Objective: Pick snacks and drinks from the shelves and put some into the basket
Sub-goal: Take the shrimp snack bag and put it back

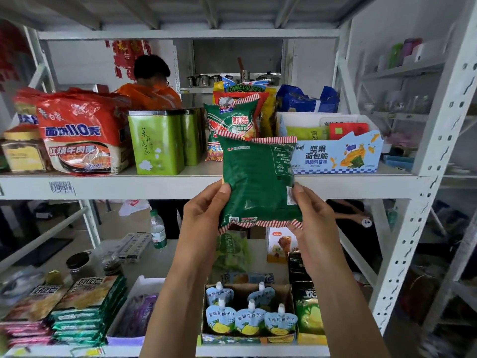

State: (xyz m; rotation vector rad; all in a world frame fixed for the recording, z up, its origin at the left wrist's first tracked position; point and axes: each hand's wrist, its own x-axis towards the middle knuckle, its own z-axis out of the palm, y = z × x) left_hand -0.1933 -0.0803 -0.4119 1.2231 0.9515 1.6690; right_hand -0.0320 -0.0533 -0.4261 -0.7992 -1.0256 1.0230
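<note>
Just in front of the white metal shelf edge [108, 186], a crinkly green foil snack bag with red-striped seams [258, 182] is held back-side out, lifted clear; left hand [206, 215] and right hand [315, 218] pinch its lower corners, thumbs on its printed side. No basket shows, so dropping it in remains, judging by this.

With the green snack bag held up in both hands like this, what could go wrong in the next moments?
1. The left hand and right hand hold the green snack bag only at its lower edges, so it might slip and fall onto the juice pouches below.
2. No basket is in view, so the person may have to turn, and an elbow might catch the shelf edge.
</note>
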